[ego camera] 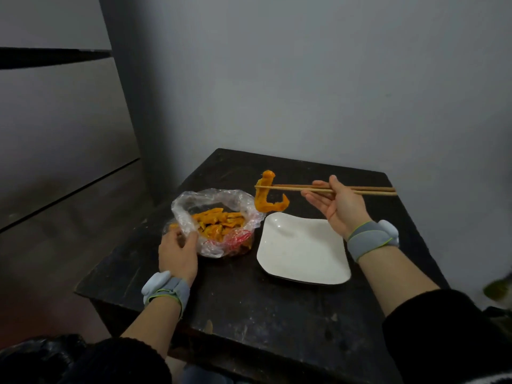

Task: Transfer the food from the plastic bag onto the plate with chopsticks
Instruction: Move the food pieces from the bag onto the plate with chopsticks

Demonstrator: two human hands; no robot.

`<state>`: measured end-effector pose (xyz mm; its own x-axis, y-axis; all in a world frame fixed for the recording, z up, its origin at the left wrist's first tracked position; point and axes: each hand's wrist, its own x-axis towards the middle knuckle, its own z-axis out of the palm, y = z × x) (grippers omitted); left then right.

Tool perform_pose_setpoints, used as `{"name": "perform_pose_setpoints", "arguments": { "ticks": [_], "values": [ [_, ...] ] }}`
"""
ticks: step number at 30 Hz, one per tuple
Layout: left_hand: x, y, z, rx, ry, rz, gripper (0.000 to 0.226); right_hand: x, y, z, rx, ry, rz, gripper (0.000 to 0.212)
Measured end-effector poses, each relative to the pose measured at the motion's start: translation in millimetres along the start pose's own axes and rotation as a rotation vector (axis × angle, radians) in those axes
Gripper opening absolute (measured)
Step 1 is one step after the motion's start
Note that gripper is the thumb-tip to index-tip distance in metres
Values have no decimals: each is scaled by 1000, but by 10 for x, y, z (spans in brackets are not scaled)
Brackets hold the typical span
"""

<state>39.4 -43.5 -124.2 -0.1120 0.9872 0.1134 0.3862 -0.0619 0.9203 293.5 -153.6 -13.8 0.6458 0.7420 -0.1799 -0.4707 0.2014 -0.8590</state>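
**Strip at nine o'clock, plate at five**

My right hand [339, 207] is wrapped around the chopsticks [365, 191]. They lie nearly level, with their long axis running from three o'clock at the butt ends to nine o'clock at the tips. At those tips, at nine o'clock from the hand, an orange strip [264, 199] of the food is pinched near its upper end. It hangs above the table [249, 309] with its length running up and down, and its lower end hooks back toward three o'clock.

The next move turns on where the plate [304, 261] lies from that strip: at about five o'clock, nearer to me and a little to the right. The hooked end hangs just beyond the plate's far-left corner, and I cannot tell from this angle whether it is already over the rim. The plate is bare, so I judge this to be the first piece across. I think the carry calls for drawing the tips toward me and rightward, then lowering them before I loosen the pinch. The strip looks limp and oily, so it could slide free.

My left hand [178, 252] grips the near rim of the plastic bag [194, 200], which sits just beside the plate at its nine o'clock. The rest of the food [219, 221] lies heaped inside. The right hand is the nearer one to the plate.
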Motion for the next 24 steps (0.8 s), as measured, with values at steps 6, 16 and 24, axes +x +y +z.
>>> {"name": "perform_pose_setpoints", "arguments": {
  "ticks": [6,16,24],
  "values": [
    [-48,5,38,19,5,5,28,-39,-196,-276,-183,20,-29,35],
    [-70,-29,26,38,3,27,33,-197,-168,-145,-768,-110,-273,35],
    [-95,1,-3,45,2,31,32,-318,-17,100,-1101,-292,-280,38]
  ]
}}
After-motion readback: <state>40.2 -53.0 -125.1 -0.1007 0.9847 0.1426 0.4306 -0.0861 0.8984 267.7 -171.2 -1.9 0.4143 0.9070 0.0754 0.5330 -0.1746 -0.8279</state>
